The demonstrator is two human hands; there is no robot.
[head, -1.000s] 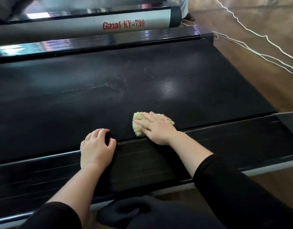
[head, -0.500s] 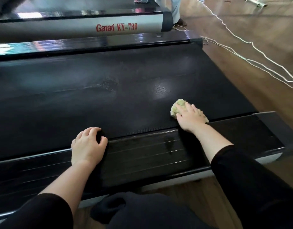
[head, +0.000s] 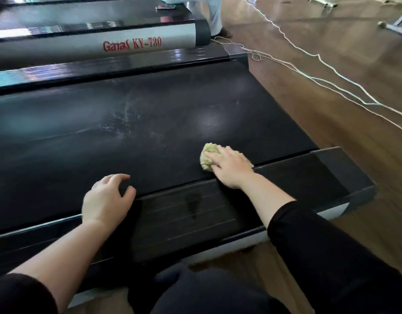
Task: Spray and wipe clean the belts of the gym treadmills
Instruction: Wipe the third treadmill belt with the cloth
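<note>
Mid-wipe at the near right part of the treadmill belt (head: 150, 123). Right hand (head: 229, 169) laid flat, fingers straight and slightly spread, pressing a yellow-green cloth (head: 208, 155) down onto the belt just beside the near side rail (head: 184, 211); no curl round the cloth, only downward pressure. Left hand (head: 107, 200) braced at the seam of belt and rail, fingers loosely arched, holding nothing.

Possible trouble from here:
- Cloth sliding out from under flat fingers on a hard sweep, with no pinch to keep it.
- Belt creeping under the braced left hand if leaned on, being a surface made to roll.
- Pale wet streaks (head: 123, 118) at mid-belt, and the far strip beyond them, left untouched for want of reach from this kneeling side.
- Dark drip mark (head: 192, 205) on the rail overlooked.
- No spray bottle in view, so no quick re-wetting.

Belt: matte black, finely dimpled, wide and flat, with a dull patch of reflected light. Rail: glossier black, scored with thin lengthwise lines. Cloth: soft, nubby, bunched into a lump, half hidden beneath the palm. Neighbouring treadmill (head: 132, 45) behind: smooth silver housing, rounded at the end, red lettering. Floor (head: 354, 53): smooth brown wood, with loose white cables (head: 331, 82) trailing across it, well apart from both hands.
</note>
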